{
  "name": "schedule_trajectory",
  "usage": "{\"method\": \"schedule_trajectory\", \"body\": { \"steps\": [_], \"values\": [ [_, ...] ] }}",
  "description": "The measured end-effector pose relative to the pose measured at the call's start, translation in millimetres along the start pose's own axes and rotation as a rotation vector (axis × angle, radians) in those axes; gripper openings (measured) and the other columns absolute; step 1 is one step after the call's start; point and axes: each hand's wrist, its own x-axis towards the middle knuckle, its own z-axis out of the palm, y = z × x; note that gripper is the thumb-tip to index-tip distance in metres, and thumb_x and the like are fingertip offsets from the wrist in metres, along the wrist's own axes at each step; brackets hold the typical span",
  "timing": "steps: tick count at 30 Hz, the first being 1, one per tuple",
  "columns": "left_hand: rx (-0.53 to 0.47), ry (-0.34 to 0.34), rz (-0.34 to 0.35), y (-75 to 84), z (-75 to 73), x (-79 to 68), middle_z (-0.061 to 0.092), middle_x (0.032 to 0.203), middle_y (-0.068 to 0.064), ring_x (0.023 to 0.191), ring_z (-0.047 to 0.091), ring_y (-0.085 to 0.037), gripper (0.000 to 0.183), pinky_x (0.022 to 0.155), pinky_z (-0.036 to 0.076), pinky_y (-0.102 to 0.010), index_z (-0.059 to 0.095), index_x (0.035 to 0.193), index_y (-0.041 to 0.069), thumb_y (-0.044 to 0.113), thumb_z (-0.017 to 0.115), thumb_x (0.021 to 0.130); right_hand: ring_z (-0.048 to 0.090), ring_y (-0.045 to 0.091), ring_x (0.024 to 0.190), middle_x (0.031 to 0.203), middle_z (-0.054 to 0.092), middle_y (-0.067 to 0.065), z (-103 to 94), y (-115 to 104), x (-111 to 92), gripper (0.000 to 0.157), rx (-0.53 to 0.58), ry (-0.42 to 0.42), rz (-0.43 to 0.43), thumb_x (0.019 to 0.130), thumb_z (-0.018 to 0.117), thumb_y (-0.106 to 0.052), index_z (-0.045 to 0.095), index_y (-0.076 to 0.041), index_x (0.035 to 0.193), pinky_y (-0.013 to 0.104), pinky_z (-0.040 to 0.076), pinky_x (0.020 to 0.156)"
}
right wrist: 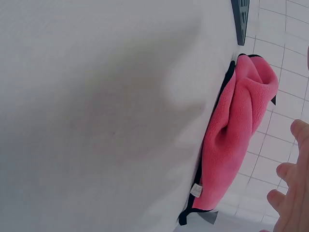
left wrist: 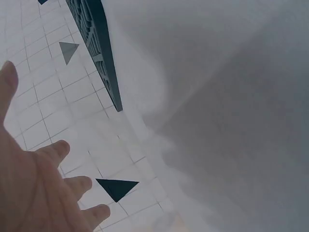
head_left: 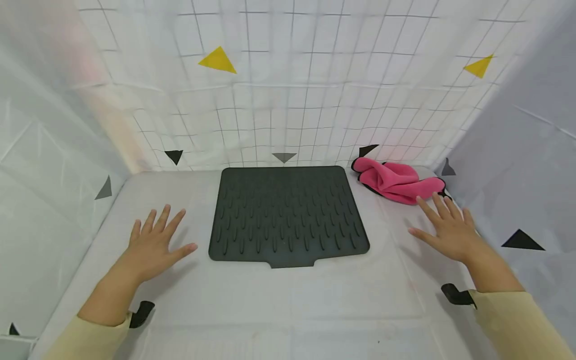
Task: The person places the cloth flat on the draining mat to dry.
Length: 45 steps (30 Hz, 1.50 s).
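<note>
Between my two hands a dark ribbed mat (head_left: 290,215) lies flat on the white table, its small tab facing me. My left hand (head_left: 155,247) is spread over the table to the left of the mat, holding nothing. To the right, my right hand (head_left: 452,235) has its fingers spread too, with nothing in it. A crumpled pink cloth (head_left: 396,181) with black edging lies at the back right, just beyond the right fingertips. In the right wrist view the cloth (right wrist: 241,130) shows a small white tag and a black loop at one end.
White sheeting with a grid pattern (head_left: 288,100) hangs behind the table (head_left: 252,305). Plain pale sheets enclose the left (head_left: 45,200) and right (head_left: 517,175) sides. Yellow, black and grey triangles mark the sheets.
</note>
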Motion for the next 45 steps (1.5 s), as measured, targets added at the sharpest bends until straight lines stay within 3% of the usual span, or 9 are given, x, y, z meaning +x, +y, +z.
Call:
{"method": "schedule_trajectory", "body": {
  "steps": [5, 15, 21, 28, 37, 45],
  "values": [
    [-0.018, -0.034, 0.007, 6.0, 2.1, 6.4, 0.006, 0.165, -0.026, 0.146, 0.004, -0.057, 0.096, 0.11, -0.004, -0.073, 0.013, 0.162, 0.018, 0.072, 0.049, 0.092, -0.01, 0.054, 0.146, 0.163, -0.003, 0.029, -0.9, -4, 6, 0.097, 0.019, 0.003, -0.003, 0.093, 0.052, -0.066, -0.002, -0.022, 0.162, 0.076, -0.014, 0.106],
    [-0.064, -0.105, 0.053, 20.5, 7.1, 15.3, 0.015, 0.162, -0.029, 0.144, 0.011, -0.058, 0.095, 0.11, 0.005, -0.075, 0.024, 0.16, 0.011, 0.07, 0.053, 0.091, -0.004, 0.054, 0.146, 0.164, -0.002, 0.029, -10.5, -13, 20, 0.091, 0.102, -0.002, -0.022, 0.097, 0.052, -0.059, 0.002, -0.019, 0.162, 0.079, -0.005, 0.105],
    [-0.104, -0.14, 0.058, 21.7, 12.9, 22.8, 0.016, 0.162, -0.029, 0.143, 0.014, -0.059, 0.096, 0.11, 0.01, -0.075, 0.023, 0.16, 0.01, 0.07, 0.053, 0.091, -0.004, 0.058, 0.145, 0.163, -0.006, 0.03, -14.2, -16, 27, 0.089, 0.13, -0.031, -0.031, 0.1, 0.047, -0.057, -0.001, -0.014, 0.162, 0.081, 0.0, 0.104],
    [-0.114, -0.161, 0.067, 22.7, 18.1, 29.7, 0.017, 0.162, -0.029, 0.144, 0.014, -0.059, 0.098, 0.11, 0.011, -0.075, 0.023, 0.16, 0.01, 0.07, 0.055, 0.09, -0.003, 0.058, 0.145, 0.163, -0.006, 0.03, -16.4, -20, 40, 0.086, 0.236, -0.054, -0.003, 0.101, 0.044, -0.057, -0.003, -0.018, 0.162, 0.082, 0.002, 0.103],
    [-0.121, -0.199, 0.071, 23.8, 22.6, 39.2, 0.019, 0.159, -0.032, 0.141, 0.018, -0.062, 0.097, 0.109, 0.017, -0.075, 0.028, 0.158, 0.007, 0.065, 0.062, 0.088, 0.007, 0.063, 0.141, 0.157, 0.009, 0.038, -20.2, -30, 54, 0.083, 0.321, 0.022, 0.024, 0.104, 0.039, -0.056, 0.003, -0.008, 0.161, 0.084, 0.012, 0.1],
    [-0.108, -0.246, 0.054, 25.1, 23.1, 40.3, 0.019, 0.158, -0.034, 0.141, 0.014, -0.062, 0.099, 0.109, 0.018, -0.074, 0.03, 0.157, 0.006, 0.061, 0.069, 0.085, 0.012, 0.065, 0.138, 0.154, 0.016, 0.04, -20.9, -37, 67, 0.079, 0.336, 0.043, 0.054, 0.104, 0.037, -0.055, 0.006, -0.011, 0.162, 0.085, 0.016, 0.098]
  ]
}}
